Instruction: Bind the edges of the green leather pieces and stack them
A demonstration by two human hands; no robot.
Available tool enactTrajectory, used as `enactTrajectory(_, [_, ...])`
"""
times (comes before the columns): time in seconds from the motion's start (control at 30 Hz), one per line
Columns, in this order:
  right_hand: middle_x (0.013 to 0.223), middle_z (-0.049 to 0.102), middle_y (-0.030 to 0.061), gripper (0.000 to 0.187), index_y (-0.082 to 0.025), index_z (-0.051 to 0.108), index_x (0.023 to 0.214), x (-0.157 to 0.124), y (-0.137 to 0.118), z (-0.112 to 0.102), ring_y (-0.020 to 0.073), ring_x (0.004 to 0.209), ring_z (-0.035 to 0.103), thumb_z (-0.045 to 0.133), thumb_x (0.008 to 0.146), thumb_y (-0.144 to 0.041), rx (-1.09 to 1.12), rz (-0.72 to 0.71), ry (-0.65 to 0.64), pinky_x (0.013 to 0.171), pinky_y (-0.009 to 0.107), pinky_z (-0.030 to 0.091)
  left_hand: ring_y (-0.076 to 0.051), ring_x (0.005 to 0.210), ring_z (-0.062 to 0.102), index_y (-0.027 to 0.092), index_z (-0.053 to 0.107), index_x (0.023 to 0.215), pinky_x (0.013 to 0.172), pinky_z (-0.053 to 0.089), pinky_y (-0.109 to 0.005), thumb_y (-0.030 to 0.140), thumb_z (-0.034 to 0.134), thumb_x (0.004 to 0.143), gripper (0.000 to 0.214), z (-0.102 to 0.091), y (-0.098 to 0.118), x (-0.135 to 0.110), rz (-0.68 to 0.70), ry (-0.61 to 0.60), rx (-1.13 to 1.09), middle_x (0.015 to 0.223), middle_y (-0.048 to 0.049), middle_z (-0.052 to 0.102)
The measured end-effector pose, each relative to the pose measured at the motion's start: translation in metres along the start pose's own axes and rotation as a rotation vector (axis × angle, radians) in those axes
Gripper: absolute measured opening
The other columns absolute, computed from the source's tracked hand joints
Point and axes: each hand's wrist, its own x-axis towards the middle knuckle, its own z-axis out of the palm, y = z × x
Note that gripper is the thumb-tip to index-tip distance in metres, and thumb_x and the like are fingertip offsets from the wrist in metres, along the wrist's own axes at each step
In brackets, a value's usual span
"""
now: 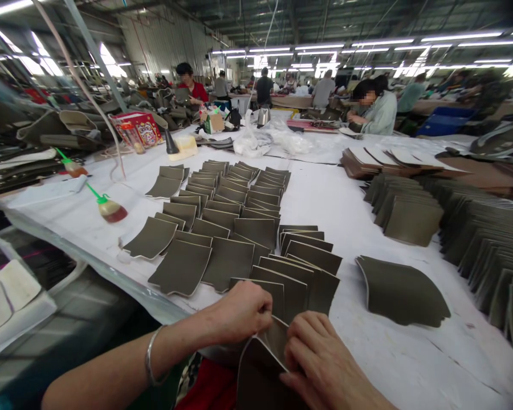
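Observation:
Low in the view, at the table's near edge, both my hands are closed on a dark olive leather panel with a pale cut edge. My left hand, with a silver bangle at its wrist, pinches the top of the panel. On the right side, my right hand grips it with curled fingers. The panel stands tilted and bends between them; its lower part runs out of view. Just beyond lie overlapping rows of similar olive panels. A single curved panel rests apart at the right.
The white-covered table carries long stacks of olive panels at right and brown pieces behind. Squeeze bottles with green nozzles stand left. Plastic bags lie farther back. Co-workers sit at other tables.

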Motion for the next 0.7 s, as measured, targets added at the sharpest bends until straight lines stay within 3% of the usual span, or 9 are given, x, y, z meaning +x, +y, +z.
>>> enactTrajectory(0.07, [0.076, 0.057, 0.0015, 0.024, -0.023, 0.049, 0.072, 0.003, -0.005, -0.009, 0.0196, 0.075, 0.051, 0.055, 0.093, -0.031, 0.010, -0.100, 0.068, 0.065, 0.033, 0.041, -0.010, 0.053, 0.039, 0.016, 0.062, 0.061, 0.051, 0.026, -0.022, 0.013, 0.051, 0.065, 0.012, -0.014, 0.003, 0.002, 0.017, -0.016, -0.016, 0.054, 0.0047, 0.046])
enactTrajectory(0.2, [0.075, 0.056, 0.0004, 0.022, -0.025, 0.046, 0.073, 0.007, -0.008, -0.016, 0.0188, 0.072, 0.054, 0.051, 0.094, -0.026, 0.048, -0.148, 0.151, 0.066, 0.033, 0.045, -0.007, 0.051, 0.038, 0.015, 0.060, 0.064, 0.049, 0.026, -0.019, 0.014, 0.053, 0.069, 0.009, -0.020, 0.005, 0.003, 0.116, -0.225, -0.245, 0.052, 0.0069, 0.042])
enactTrajectory(0.33, [0.101, 0.060, 0.0051, 0.017, -0.025, 0.043, 0.080, -0.001, -0.005, -0.004, 0.0205, 0.096, 0.058, 0.051, 0.088, -0.012, 0.163, 0.002, 0.039, 0.079, 0.033, 0.052, -0.007, 0.052, 0.031, 0.015, 0.052, 0.060, 0.048, 0.023, -0.020, 0.032, 0.057, 0.082, 0.029, 0.003, -0.011, 0.001, 0.126, -0.306, -0.455, 0.054, 0.0069, 0.033])
enactTrajectory(0.4, [0.110, 0.058, 0.0051, 0.019, -0.024, 0.043, 0.085, -0.010, -0.002, 0.005, 0.0181, 0.101, 0.059, 0.049, 0.087, -0.006, 0.213, 0.081, -0.039, 0.083, 0.030, 0.052, -0.008, 0.052, 0.038, 0.015, 0.054, 0.066, 0.050, 0.029, -0.020, 0.048, 0.054, 0.086, 0.039, 0.012, -0.022, -0.004, 0.075, -0.349, -0.602, 0.057, 0.0054, 0.041])
enactTrajectory(0.47, [0.110, 0.058, 0.0040, 0.019, -0.024, 0.043, 0.089, -0.018, 0.001, 0.013, 0.0148, 0.093, 0.061, 0.046, 0.090, -0.006, 0.233, 0.145, -0.066, 0.080, 0.026, 0.053, -0.011, 0.056, 0.048, 0.013, 0.061, 0.081, 0.053, 0.038, -0.021, 0.057, 0.045, 0.090, 0.048, 0.014, -0.028, -0.013, 0.035, -0.366, -0.710, 0.067, 0.0006, 0.054])
enactTrajectory(0.57, [0.107, 0.059, 0.0034, 0.019, -0.025, 0.045, 0.098, -0.022, 0.003, 0.020, 0.0140, 0.085, 0.063, 0.043, 0.092, -0.007, 0.212, 0.199, -0.092, 0.075, 0.026, 0.055, -0.014, 0.068, 0.055, 0.014, 0.068, 0.096, 0.061, 0.041, -0.021, 0.056, 0.048, 0.091, 0.047, 0.008, -0.026, -0.029, 0.053, -0.266, -0.546, 0.079, -0.0021, 0.061])
enactTrajectory(0.7, [0.100, 0.060, 0.0036, 0.023, -0.024, 0.046, 0.102, -0.015, 0.004, 0.023, 0.0172, 0.086, 0.063, 0.043, 0.089, -0.005, 0.199, 0.176, -0.075, 0.074, 0.029, 0.055, -0.016, 0.083, 0.059, 0.019, 0.070, 0.097, 0.073, 0.039, -0.020, 0.031, 0.067, 0.084, 0.018, 0.009, -0.017, -0.043, 0.121, -0.104, -0.149, 0.087, -0.0009, 0.066])
